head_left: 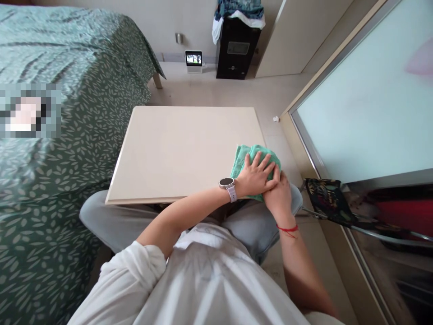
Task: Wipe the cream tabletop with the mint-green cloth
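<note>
A folded green cloth (241,158) lies on the near right corner of a cream-coloured low table (189,149) and reaches its edge. My left hand (256,177), with a watch (227,183) at its wrist, is spread flat on top of the cloth. My right hand (279,196) is at the cloth's right side, touching my left hand, its fingers bent around the cloth's edge. Part of those fingers is hidden by the left hand and the cloth. A red string bracelet (287,228) circles my right wrist.
To the left stands a bed with a green leaf-patterned cover (101,85). A small lit screen (194,61) and a black cabinet (236,49) topped with clothes are by the far wall. On the right are a sliding frosted panel (365,108) and a dark patterned fabric (328,198).
</note>
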A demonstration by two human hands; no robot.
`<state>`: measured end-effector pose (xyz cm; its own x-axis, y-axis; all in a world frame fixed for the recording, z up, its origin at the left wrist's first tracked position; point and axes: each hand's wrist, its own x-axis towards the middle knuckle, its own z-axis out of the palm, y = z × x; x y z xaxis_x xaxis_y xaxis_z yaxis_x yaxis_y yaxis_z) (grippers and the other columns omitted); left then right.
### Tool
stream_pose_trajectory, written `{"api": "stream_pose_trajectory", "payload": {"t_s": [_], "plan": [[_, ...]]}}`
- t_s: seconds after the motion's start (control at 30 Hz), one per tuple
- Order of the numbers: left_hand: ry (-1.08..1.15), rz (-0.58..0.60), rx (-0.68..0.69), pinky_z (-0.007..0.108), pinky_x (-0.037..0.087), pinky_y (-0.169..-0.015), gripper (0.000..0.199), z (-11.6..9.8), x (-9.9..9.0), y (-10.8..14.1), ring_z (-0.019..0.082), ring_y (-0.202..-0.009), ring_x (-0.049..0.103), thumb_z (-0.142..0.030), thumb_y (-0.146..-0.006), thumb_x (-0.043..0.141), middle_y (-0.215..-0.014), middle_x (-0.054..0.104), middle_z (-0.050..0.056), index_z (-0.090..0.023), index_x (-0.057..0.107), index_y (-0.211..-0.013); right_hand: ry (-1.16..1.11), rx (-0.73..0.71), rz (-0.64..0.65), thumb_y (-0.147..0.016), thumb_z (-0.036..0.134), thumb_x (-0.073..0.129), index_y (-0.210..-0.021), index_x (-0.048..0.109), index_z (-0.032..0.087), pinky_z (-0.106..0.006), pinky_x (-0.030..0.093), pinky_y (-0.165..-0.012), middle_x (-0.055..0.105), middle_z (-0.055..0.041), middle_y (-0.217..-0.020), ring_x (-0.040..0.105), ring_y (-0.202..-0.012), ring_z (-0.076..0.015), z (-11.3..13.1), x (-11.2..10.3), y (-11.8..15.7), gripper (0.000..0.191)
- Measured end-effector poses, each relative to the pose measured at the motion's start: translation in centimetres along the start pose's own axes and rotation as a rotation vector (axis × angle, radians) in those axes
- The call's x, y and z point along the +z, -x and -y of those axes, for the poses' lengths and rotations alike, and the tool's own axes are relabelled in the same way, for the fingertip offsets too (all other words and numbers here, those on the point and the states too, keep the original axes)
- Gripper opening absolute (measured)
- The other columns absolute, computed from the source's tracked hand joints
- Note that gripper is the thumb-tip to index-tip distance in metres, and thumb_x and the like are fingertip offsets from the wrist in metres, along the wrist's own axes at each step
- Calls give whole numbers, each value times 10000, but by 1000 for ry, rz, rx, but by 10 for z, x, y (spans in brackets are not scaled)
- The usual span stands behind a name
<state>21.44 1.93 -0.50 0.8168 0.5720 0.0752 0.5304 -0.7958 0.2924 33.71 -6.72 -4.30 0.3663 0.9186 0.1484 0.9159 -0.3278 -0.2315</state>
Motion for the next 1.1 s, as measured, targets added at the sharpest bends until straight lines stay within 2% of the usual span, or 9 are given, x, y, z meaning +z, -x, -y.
{"api": "stream_pose_trajectory", "payload": {"t_s": [0.13,0.27,0.47,0.63,0.77,0.87,0.93,1.03,1.1], "plan": [[-12,18,-29,789,291,-1375,725,14,-9,27,497,-1765,244,-520,-1201,411,-1879,314,229,-101,437,-1792,95,-60,-35,-1084,303,467,-1685,512,39,-703,466,-1290,548,-364,-1697,530,-1610,-488,29,1,9,658],[-29,51,-152,793,262,-1384,727,42,-28,69,490,-1780,190,-482,-1198,422,-1897,254,222,-106,380,-1818,97,-212,29,-1076,268,464,-1701,510,-7,-700,413,-1333,459,-370,-1772,413,-1694,-497,77,6,8,684],[-53,25,-475,737,227,-1415,721,97,-57,165,435,-1800,151,-435,-1171,425,-1911,224,170,-155,372,-1833,19,-443,206,-1097,263,501,-1763,442,-21,-671,307,-1400,357,-367,-1840,310,-1753,-484,191,8,15,727],[-84,-109,-704,755,276,-1388,735,144,-75,256,444,-1788,212,-444,-1135,338,-1893,306,164,-144,452,-1796,-85,-650,359,-1139,242,494,-1799,387,-2,-635,230,-1443,277,-346,-1876,249,-1783,-454,291,6,28,712],[-57,-240,-796,825,304,-1347,810,179,-78,319,500,-1764,254,-546,-1112,270,-1871,350,195,-122,501,-1762,-130,-788,409,-1165,253,495,-1803,375,7,-632,226,-1447,262,-342,-1878,253,-1785,-435,352,10,39,694],[23,-379,-757,719,317,-1409,860,198,-73,355,455,-1752,319,-642,-1118,262,-1828,428,236,-102,519,-1736,-126,-869,396,-1178,281,490,-1798,385,6,-634,244,-1443,270,-347,-1870,269,-1779,-441,380,16,50,686],[83,-463,-733,670,360,-1412,868,203,-67,372,437,-1728,382,-675,-1135,267,-1799,467,259,-96,517,-1730,-124,-917,363,-1179,300,491,-1788,399,1,-652,278,-1428,292,-349,-1860,300,-1767,-449,388,20,57,685],[75,-568,-734,709,433,-1353,841,196,-53,386,472,-1681,457,-670,-1161,290,-1782,476,290,-89,525,-1721,-115,-991,299,-1174,320,485,-1771,424,3,-665,330,-1404,344,-328,-1850,344,-1752,-445,387,27,67,679],[1,-624,-693,732,410,-1352,798,185,-41,388,480,-1676,462,-626,-1176,298,-1779,478,295,-90,525,-1722,-95,-1043,256,-1176,352,478,-1767,427,8,-648,351,-1399,369,-317,-1846,367,-1744,-435,378,30,73,686]]}}
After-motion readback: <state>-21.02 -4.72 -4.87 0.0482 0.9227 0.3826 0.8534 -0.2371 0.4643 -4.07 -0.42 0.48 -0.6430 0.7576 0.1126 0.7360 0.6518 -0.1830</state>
